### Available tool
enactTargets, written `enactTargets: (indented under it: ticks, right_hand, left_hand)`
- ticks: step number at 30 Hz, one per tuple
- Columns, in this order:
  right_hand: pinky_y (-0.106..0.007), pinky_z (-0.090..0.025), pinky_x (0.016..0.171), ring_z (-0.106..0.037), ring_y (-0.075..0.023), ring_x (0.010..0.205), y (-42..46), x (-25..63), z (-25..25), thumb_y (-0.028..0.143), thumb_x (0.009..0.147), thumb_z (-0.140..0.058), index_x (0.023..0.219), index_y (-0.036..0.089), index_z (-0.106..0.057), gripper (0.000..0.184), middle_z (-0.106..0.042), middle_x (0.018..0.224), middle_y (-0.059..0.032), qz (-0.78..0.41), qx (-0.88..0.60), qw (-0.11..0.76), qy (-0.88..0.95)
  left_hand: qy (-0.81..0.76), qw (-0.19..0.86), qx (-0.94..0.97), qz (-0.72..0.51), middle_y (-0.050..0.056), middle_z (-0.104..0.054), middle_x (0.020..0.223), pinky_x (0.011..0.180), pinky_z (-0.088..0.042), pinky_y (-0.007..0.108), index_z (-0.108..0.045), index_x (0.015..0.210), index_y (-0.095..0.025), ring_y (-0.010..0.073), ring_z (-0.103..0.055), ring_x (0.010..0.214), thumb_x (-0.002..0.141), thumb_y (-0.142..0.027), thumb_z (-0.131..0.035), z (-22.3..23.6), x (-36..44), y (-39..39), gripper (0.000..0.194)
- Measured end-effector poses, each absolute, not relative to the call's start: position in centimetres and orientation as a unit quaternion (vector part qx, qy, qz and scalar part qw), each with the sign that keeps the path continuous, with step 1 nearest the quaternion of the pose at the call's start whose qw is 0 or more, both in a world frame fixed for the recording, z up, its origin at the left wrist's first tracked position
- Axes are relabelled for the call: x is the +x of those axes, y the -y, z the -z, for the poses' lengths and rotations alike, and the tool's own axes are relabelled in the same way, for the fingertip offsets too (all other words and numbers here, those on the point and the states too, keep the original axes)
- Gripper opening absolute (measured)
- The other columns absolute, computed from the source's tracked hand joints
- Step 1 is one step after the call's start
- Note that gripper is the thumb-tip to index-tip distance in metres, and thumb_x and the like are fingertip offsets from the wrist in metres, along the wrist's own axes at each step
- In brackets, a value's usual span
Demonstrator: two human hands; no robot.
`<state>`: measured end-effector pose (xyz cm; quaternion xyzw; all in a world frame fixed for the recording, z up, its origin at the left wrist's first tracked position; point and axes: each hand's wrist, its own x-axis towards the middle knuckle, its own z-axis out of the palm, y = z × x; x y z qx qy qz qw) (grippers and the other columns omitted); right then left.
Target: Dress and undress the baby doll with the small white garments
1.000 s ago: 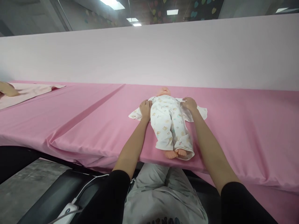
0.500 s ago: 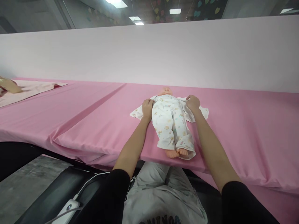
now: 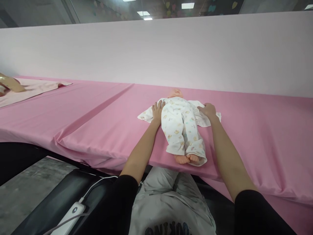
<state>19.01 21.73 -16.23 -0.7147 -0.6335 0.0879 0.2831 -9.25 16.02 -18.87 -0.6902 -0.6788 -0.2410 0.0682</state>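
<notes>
A baby doll (image 3: 176, 92) lies on its back on the pink-covered table, feet toward me. It is dressed in a white baby outfit (image 3: 174, 112) with small printed figures, and its bare feet (image 3: 182, 159) stick out of the trouser legs. My left hand (image 3: 157, 110) rests open against the outfit's left side, fingers spread over the cloth by the sleeve. Over the right sleeve (image 3: 201, 120) lies my right hand (image 3: 209, 110), its thumb stretched out toward the doll and no cloth visibly pinched; its other fingers are partly hidden.
Pink cloth (image 3: 105, 124) covers the table up to a white wall (image 3: 156, 52), with glass above. At the far left, a beige object (image 3: 12, 84) lies on a pale cloth (image 3: 46, 87). A white device (image 3: 69, 218) with a cable sits on a black surface by my left arm.
My right hand has let go of the cloth edge at the outfit's right side and moved slightly outward. The left hand's fingers have spread. The camera view has shifted a little.
</notes>
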Motion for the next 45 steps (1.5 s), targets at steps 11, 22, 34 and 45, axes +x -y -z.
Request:
enactTargets:
  ticks: [11, 22, 34, 45]
  right_hand:
    - [-0.029, -0.046, 0.062, -0.054, -0.015, 0.067, -20.6, 18.0, 10.4, 0.024, 0.08, -0.055, 0.086, 0.013, -0.061, 0.014, -0.058, 0.079, -0.0061, -0.282, -0.604, 0.522, 0.533]
    - [-0.028, -0.041, 0.074, -0.055, -0.0204, 0.086, -15.1, 8.3, 9.3, 0.0, 0.068, -0.049, 0.097, 0.019, -0.064, 0.038, -0.063, 0.097, -0.0063, -0.03, -0.491, 0.165, 0.855]
    - [-0.03, -0.047, 0.071, -0.059, -0.0172, 0.075, -16.4, 9.2, 9.9, 0.027, 0.083, -0.051, 0.099, 0.018, -0.06, 0.021, -0.065, 0.089, -0.0064, -0.201, -0.503, 0.334, 0.772]
    - [-0.035, -0.04, 0.089, -0.055, -0.0235, 0.105, -19.6, 10.5, 13.9, 0.041, 0.091, -0.032, 0.114, 0.02, -0.057, 0.04, -0.06, 0.115, -0.009, -0.189, -0.601, 0.376, 0.679]
  left_hand:
    - [0.687, 0.053, -0.643, 0.335, 0.009, -0.051, 0.124, 0.081, -0.044, 0.03, -0.051, 0.117, -0.022, 0.0199, -0.054, 0.099, 0.088, -0.02, -0.035, 17.2, -9.6, -15.2, 0.033]
    - [0.705, 0.128, -0.657, 0.232, 0.015, -0.047, 0.121, 0.081, -0.037, 0.042, -0.052, 0.114, -0.021, 0.0303, -0.043, 0.103, 0.091, -0.03, -0.031, 17.9, -9.2, -15.3, 0.033]
    - [0.706, 0.115, -0.651, 0.255, 0.014, -0.05, 0.118, 0.085, -0.035, 0.039, -0.057, 0.108, -0.021, 0.0279, -0.045, 0.103, 0.09, -0.029, -0.033, 17.9, -9.4, -15.3, 0.031]
    - [0.729, 0.127, -0.652, 0.165, 0.011, -0.06, 0.093, 0.079, -0.033, 0.038, -0.059, 0.084, -0.017, 0.0243, -0.057, 0.085, 0.085, -0.026, -0.041, 18.3, -9.5, -15.8, 0.02]
